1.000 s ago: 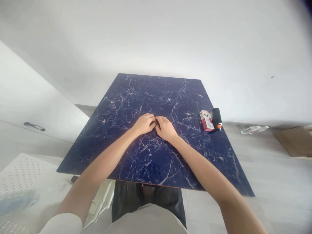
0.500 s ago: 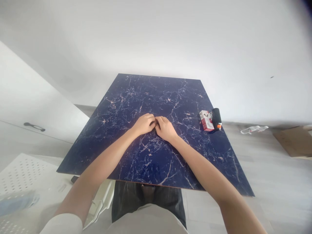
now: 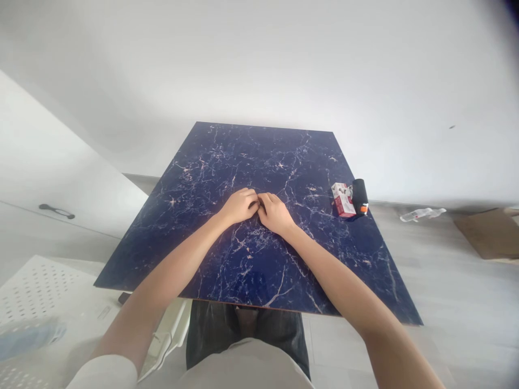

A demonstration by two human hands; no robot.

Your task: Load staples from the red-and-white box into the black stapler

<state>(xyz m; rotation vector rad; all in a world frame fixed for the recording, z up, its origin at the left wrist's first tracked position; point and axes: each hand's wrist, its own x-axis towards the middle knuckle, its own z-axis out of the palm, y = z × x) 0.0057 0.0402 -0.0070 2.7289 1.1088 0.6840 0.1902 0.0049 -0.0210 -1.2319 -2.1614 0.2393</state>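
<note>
Two hands, bare, together near the middle of the blue table – left hand and right hand meet at the fingertips, fingers curled down, thumbs inward. Dark gap under the fingers; can't tell if it's shadow or something small pinched there, so can't call the grip

Key relation: the small red-and-white box lies on the table off to the right of both hands, near the right edge, well apart from the fingers and about level with them front to back. Right hand is the nearer one; left would have to cross over. Box long axis runs roughly away from the person, far end leaning a little left. Black case with an orange patch sits just beside it on the outer side, long axis near parallel – can't tell if the two touch

Count: 1 table, 1 red-and-white box, 1 black case, 2 hands. On the floor at right, 1 cardboard box and some clear plastic, one bottle or two, can't tell. At left, 1 dark handle and 1 white panel with holes
</note>
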